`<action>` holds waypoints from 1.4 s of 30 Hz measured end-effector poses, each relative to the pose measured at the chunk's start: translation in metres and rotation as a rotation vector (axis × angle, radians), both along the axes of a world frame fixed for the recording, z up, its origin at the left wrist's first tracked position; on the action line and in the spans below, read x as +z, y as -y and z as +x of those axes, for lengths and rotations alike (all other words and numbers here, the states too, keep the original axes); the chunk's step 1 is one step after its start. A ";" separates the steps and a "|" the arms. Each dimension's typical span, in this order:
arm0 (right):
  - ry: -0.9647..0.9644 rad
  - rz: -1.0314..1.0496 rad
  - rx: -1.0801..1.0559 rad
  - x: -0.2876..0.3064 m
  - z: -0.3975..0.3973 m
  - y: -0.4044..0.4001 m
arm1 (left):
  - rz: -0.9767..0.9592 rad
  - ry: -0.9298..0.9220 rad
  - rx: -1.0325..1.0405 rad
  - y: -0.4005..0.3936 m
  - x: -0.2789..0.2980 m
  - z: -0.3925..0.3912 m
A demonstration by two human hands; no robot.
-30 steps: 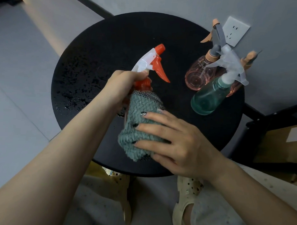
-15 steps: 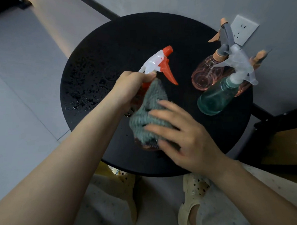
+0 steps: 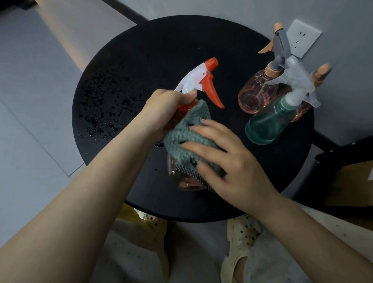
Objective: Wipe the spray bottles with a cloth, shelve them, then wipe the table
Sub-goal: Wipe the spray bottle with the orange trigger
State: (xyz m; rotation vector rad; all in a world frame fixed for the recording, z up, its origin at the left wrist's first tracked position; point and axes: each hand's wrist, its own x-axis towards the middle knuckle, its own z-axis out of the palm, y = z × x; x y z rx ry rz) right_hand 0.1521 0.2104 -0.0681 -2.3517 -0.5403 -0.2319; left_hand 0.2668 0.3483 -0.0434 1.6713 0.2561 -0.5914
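Wiping a spray bottle [image 3: 185,179] mid-frame, above the round black surface [image 3: 155,47].

Left grip [image 3: 161,110] curled round the bottle's neck under the orange trigger; right grip [image 3: 233,164] with fingers spread flat, pressing the grey-green cloth [image 3: 181,139] against the bottle's body. No readable labels.

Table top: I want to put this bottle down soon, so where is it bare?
Bare: the table's far-left arc, beyond the orange-trigger bottle, though droplets wet its left edge. Crowded: the right rim, where the green bottle and pink bottles cluster.
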 end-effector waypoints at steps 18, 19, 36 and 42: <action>0.147 -0.184 0.251 0.004 -0.007 0.006 | 0.027 0.030 -0.011 -0.010 0.006 0.004; 0.139 -0.172 0.235 0.004 -0.006 0.006 | 0.042 0.029 -0.018 -0.009 0.005 0.004; 0.095 -0.104 0.159 0.003 -0.007 0.003 | 0.074 0.015 -0.031 -0.005 -0.002 0.003; 0.227 -0.305 0.276 0.002 -0.010 0.004 | 0.032 0.035 -0.049 -0.004 -0.001 0.002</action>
